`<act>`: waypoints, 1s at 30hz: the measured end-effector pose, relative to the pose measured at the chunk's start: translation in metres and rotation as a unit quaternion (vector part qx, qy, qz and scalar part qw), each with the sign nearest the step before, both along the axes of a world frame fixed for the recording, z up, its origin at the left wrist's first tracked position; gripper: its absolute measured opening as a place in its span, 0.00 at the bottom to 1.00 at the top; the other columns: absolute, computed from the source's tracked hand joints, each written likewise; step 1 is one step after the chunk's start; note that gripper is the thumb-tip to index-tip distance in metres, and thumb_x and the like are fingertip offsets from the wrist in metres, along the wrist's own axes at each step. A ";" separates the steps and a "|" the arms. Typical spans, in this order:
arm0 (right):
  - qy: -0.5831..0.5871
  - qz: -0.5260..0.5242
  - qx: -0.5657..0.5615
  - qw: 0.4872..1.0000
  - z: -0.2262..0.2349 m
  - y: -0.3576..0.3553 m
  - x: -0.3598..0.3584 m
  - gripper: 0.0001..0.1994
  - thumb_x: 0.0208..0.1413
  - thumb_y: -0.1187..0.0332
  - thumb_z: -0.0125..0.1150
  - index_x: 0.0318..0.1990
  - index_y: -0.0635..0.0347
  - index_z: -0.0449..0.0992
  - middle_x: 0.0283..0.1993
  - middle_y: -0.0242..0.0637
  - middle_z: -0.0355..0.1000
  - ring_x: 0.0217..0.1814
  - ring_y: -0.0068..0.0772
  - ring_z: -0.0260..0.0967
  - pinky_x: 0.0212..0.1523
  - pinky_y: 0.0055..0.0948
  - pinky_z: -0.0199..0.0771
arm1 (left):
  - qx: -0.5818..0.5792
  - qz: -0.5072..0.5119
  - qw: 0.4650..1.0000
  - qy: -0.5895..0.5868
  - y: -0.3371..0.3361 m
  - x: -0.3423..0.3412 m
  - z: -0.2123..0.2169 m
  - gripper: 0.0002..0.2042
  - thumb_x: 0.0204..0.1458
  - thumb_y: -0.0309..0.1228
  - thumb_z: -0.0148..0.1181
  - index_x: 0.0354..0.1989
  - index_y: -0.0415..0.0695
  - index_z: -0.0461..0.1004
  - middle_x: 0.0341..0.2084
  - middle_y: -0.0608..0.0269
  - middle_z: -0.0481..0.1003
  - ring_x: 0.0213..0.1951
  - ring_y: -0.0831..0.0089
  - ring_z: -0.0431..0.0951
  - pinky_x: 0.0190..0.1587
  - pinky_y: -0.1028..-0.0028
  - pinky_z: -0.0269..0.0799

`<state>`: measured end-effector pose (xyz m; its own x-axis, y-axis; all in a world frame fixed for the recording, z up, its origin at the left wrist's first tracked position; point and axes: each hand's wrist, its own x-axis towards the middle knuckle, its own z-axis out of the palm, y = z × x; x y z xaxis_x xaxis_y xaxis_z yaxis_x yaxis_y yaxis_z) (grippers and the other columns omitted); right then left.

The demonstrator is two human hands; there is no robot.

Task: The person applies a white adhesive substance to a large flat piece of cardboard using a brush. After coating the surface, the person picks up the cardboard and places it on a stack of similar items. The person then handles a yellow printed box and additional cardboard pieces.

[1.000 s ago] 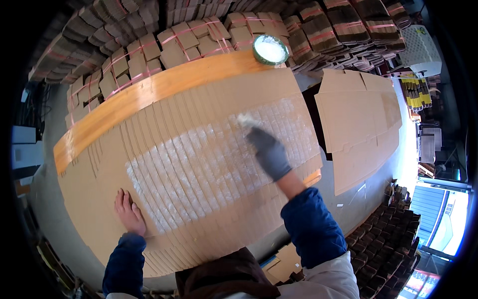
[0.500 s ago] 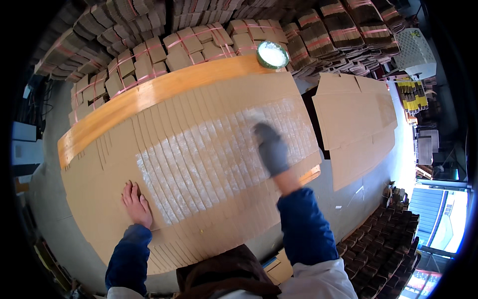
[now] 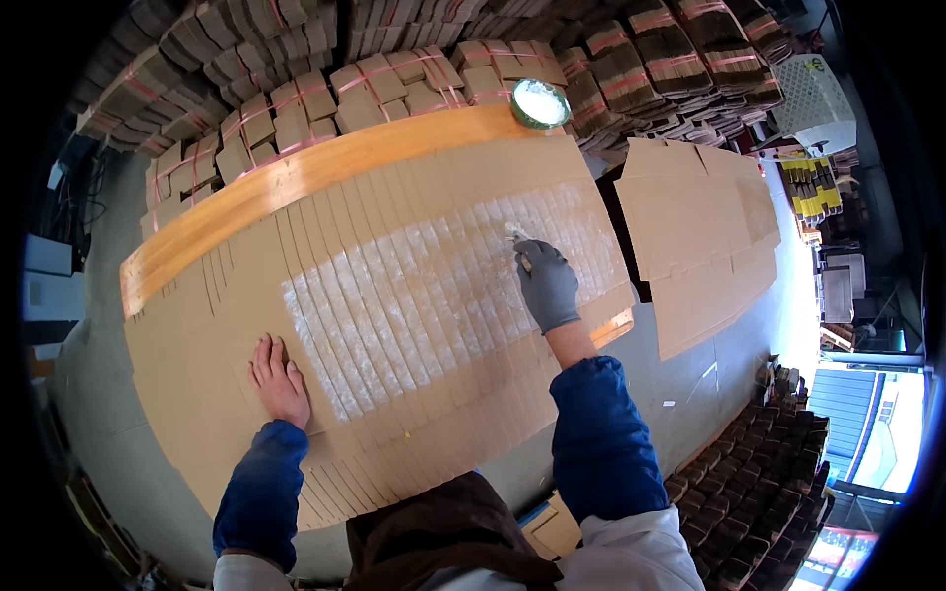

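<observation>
Overlapping cardboard sheets [image 3: 227, 335] lie fanned out in narrow strips across a wooden table [image 3: 325, 163]. A wide white smear of paste [image 3: 379, 295] runs over the middle of the strips. In a grey glove, my right hand [image 3: 548, 288] is closed round a brush [image 3: 515, 233]; its white, paste-covered end touches the right part of the smear. The brush's handle is mostly hidden by the fingers. My bare left hand [image 3: 280, 382] rests flat on the cardboard, left of the smear, fingers stretched out. A green bowl of white paste [image 3: 539, 102] stands on the table's far edge.
Bundled flat cardboard [image 3: 394, 84] with pink straps is stacked behind the table. More cardboard sheets [image 3: 695, 236] lie to the right, across a dark gap. Dark stacked pieces [image 3: 754, 478] stand at the lower right on the grey floor [image 3: 645, 394].
My right hand, blurred earlier, now shows sharply a little to the right, with the brush visible. The left hand stays flat on the cardboard. The whole view has shifted slightly.
</observation>
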<state>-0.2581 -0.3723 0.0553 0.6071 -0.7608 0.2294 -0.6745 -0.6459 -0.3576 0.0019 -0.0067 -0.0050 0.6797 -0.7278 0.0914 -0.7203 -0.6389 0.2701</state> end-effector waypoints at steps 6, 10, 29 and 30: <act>0.021 0.003 0.035 0.999 0.001 0.002 0.005 0.08 0.51 0.68 0.58 0.40 0.49 0.76 0.39 0.39 0.74 0.38 0.47 0.72 0.37 0.43 0.74 | 0.005 0.001 1.000 0.006 0.000 0.000 -0.002 0.22 0.57 0.31 0.43 0.61 0.43 0.60 0.64 0.53 0.57 0.66 0.56 0.53 0.67 0.53 0.41; 0.037 0.015 0.038 0.998 0.004 0.017 0.005 0.08 0.52 0.68 0.58 0.40 0.50 0.76 0.40 0.41 0.74 0.38 0.47 0.73 0.37 0.43 0.74 | 0.004 0.003 1.000 0.015 0.001 -0.001 0.000 0.22 0.57 0.31 0.43 0.61 0.43 0.61 0.64 0.53 0.57 0.66 0.56 0.53 0.67 0.53 0.41; 0.023 -0.089 0.037 0.995 0.008 -0.036 -0.018 0.08 0.54 0.63 0.56 0.41 0.48 0.75 0.38 0.41 0.74 0.35 0.52 0.73 0.37 0.44 0.73 | -0.004 0.002 1.000 0.022 0.000 0.000 -0.001 0.22 0.58 0.30 0.43 0.62 0.42 0.60 0.64 0.52 0.56 0.66 0.55 0.52 0.67 0.53 0.39; 0.018 -0.072 0.044 0.996 0.004 -0.032 -0.016 0.08 0.54 0.63 0.56 0.41 0.48 0.75 0.38 0.41 0.74 0.35 0.52 0.73 0.37 0.44 0.73 | -0.003 0.003 1.000 0.020 0.001 0.000 -0.001 0.22 0.58 0.30 0.42 0.62 0.42 0.60 0.64 0.52 0.56 0.66 0.55 0.52 0.67 0.53 0.39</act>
